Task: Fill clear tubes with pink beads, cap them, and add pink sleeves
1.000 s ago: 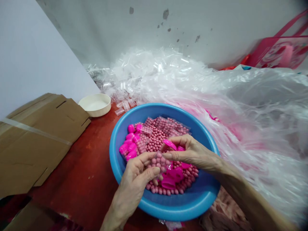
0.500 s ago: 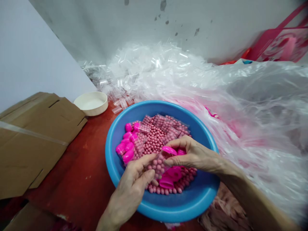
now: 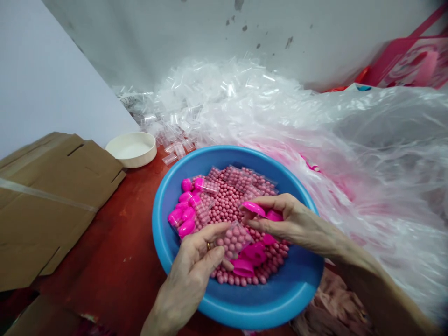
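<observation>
Drawn apart now, my right fingers [image 3: 269,201] pinch a pink capsule shell [image 3: 252,208], my left fingers [image 3: 210,231] a bag of pink beads [image 3: 234,240].

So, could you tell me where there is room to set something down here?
Bare red tabletop lies between the flattened cardboard and the blue basin, below the white dish. Crowded: clear plastic bags pile behind and right of the basin; pink beads fill it.

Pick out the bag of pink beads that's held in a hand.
The clear bag pinched in the left hand, raised over the blue basin; the other bags lie in the basin.
</observation>
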`<move>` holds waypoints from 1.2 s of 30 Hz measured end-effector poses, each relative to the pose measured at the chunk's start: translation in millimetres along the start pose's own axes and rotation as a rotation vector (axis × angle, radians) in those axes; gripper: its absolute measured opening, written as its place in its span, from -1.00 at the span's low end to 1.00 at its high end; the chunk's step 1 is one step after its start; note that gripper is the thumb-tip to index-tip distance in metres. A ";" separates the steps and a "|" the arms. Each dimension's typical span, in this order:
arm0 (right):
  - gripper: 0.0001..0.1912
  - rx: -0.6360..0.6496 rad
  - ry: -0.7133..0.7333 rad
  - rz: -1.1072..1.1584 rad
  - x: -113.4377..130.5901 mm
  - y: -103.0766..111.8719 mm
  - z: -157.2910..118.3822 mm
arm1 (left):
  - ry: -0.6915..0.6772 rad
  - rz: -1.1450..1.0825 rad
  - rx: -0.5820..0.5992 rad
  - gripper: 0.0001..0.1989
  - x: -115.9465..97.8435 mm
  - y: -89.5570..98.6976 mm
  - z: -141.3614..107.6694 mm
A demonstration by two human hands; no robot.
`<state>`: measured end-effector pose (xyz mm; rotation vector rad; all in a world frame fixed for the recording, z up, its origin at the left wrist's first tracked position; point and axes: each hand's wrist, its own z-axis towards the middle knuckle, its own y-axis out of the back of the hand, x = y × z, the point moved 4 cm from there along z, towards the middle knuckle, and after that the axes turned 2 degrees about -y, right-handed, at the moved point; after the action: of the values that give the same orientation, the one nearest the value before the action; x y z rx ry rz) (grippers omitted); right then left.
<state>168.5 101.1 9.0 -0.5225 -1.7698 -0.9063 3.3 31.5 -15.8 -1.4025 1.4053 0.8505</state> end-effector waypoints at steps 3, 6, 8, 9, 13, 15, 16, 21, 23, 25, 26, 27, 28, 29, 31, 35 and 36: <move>-0.81 0.006 -0.041 0.071 -1.0 0.7 -2.3 | -0.009 -0.011 -0.008 -0.71 -0.1 0.6 -0.8; -0.76 0.069 -0.077 0.131 -1.3 -3.0 -3.0 | 0.008 -0.012 -0.008 -0.71 1.7 1.2 -2.2; -0.72 0.085 -0.088 0.148 -1.9 -4.4 -2.2 | 0.013 -0.021 0.008 -0.70 2.3 0.7 -2.6; -0.71 0.090 -0.097 0.153 -2.5 -4.7 -1.6 | 0.010 -0.032 0.012 -0.70 2.1 0.5 -2.5; -0.72 0.083 -0.127 0.178 -1.2 -6.5 -1.5 | -0.022 -0.198 0.021 -0.73 -2.5 -1.5 -0.2; -0.73 -0.020 -0.110 0.197 4.5 -7.6 -3.0 | -0.017 -0.337 0.016 -0.75 -5.2 -3.5 1.7; -0.73 -0.093 -0.086 0.208 8.7 -8.6 -4.0 | -0.022 -0.401 -0.004 -0.76 -6.6 -4.0 2.7; -0.81 -0.323 0.116 0.080 30.2 -24.7 -4.8 | -0.139 -0.499 -0.122 -0.73 -8.1 -4.4 4.9; -0.87 -0.378 0.200 -0.053 33.7 -29.6 -2.6 | -0.183 -0.466 -0.109 -0.71 -6.3 -5.7 4.3; -0.93 -0.382 0.268 -0.117 34.2 -33.6 0.0 | -0.230 -0.427 -0.087 -0.73 -5.1 -6.9 3.1; -0.95 -0.362 0.289 -0.114 33.7 -35.7 1.1 | -0.249 -0.412 -0.076 -0.74 -5.0 -7.3 2.4; -0.97 -0.340 0.296 -0.095 33.0 -37.6 1.9 | -0.262 -0.403 -0.069 -0.76 -5.1 -7.3 1.7; -0.96 -0.322 0.287 -0.064 32.1 -39.2 2.3 | -0.271 -0.401 -0.062 -0.77 -5.6 -7.1 1.1; -0.95 -0.311 0.266 -0.027 31.4 -40.4 2.3 | -0.275 -0.406 -0.051 -0.76 -6.2 -6.8 0.8; -0.92 -0.319 0.208 0.053 30.8 -41.7 1.3 | -0.264 -0.452 -0.058 -0.71 -7.9 -4.9 1.0; -0.89 -0.487 0.151 0.234 31.1 -41.7 -3.1 | -0.157 -0.727 -0.123 -0.80 -12.0 -3.2 7.9; -0.90 -0.505 0.161 0.252 31.1 -43.5 -3.4 | -0.101 -0.817 -0.131 -0.73 -12.8 -5.0 10.9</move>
<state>128.0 69.3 24.0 -0.9445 -1.2897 -1.1806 8.5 45.4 -6.5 -1.8011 0.5947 0.4598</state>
